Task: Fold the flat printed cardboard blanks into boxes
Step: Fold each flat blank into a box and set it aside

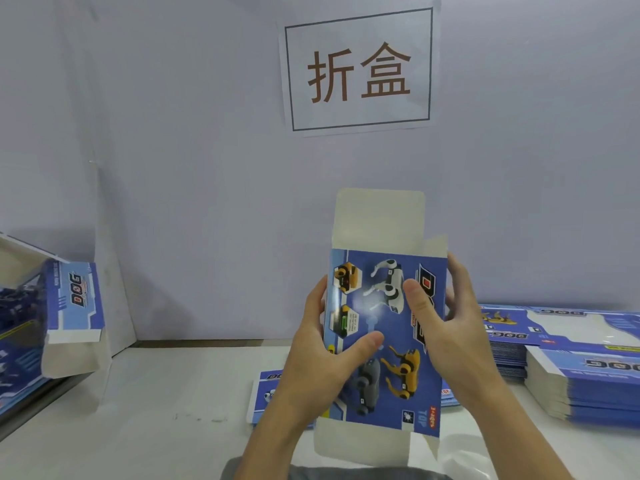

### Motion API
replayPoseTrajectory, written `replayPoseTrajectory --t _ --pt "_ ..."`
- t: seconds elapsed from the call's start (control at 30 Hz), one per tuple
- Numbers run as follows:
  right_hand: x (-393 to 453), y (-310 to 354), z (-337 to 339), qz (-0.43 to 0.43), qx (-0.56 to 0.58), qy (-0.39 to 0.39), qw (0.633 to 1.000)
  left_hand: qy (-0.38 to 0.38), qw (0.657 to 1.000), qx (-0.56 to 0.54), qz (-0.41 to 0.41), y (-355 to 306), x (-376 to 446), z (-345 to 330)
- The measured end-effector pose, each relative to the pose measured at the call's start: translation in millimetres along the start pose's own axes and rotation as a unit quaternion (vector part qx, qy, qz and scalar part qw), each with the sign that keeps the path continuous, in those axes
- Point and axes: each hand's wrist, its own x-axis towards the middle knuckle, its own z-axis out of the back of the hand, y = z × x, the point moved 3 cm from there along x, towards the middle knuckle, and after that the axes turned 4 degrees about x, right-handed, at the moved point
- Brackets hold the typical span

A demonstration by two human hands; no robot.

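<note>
Upright, blank (384,341) between both hands

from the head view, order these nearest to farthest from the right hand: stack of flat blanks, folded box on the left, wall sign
1. Stack of flat blanks: on the table just right of the right hand.
2. Wall sign: above, on the back wall.
3. Folded box: far left, across the table.

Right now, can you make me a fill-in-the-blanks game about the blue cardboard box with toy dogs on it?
1. The blue printed cardboard box blank is held by ____ hands.
2. The left hand has its ____ pressed on the printed front.
3. The tall stacks of flat blue blanks sit on the person's ____ side.
4. The white paper sign hangs on the ____.

Missing words: two; thumb; right; wall
</note>
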Motion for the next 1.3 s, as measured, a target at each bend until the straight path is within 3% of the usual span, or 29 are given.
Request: replayPoseTrajectory --t 0.33,0.57,0.7,0.87,1.1,1.3 --pt "-12.9 8.3 -29.6 -0.005 0.032 0.125 0.992 -0.189 0.975 -0.083 -0.076 -34.2 -0.6 23.3" --pt "-8.6 5.9 -23.0 -0.009 0.02 0.071 0.997 -0.152 0.979 -0.051 -0.122 -42.7 -1.7 18.1" --pt "-8.6 6.2 -23.7 -0.01 0.019 0.096 0.995 -0.14 0.983 -0.063 -0.1 -41.1 -1.0 16.4" --pt "-11.7 9.4 -28.5 -0.033 0.027 0.134 0.99 -0.157 0.985 0.014 -0.075 -35.3 -0.9 22.5" --pt "-11.8 17.3 -28.0 -0.07 0.044 0.158 0.984 -0.12 0.99 -0.053 -0.047 -36.3 -0.2 19.7" --pt "-6.4 28.8 -32.6 -0.044 -0.016 0.079 0.996 -0.157 0.985 -0.066 -0.041 -44.4 -2.0 16.8"
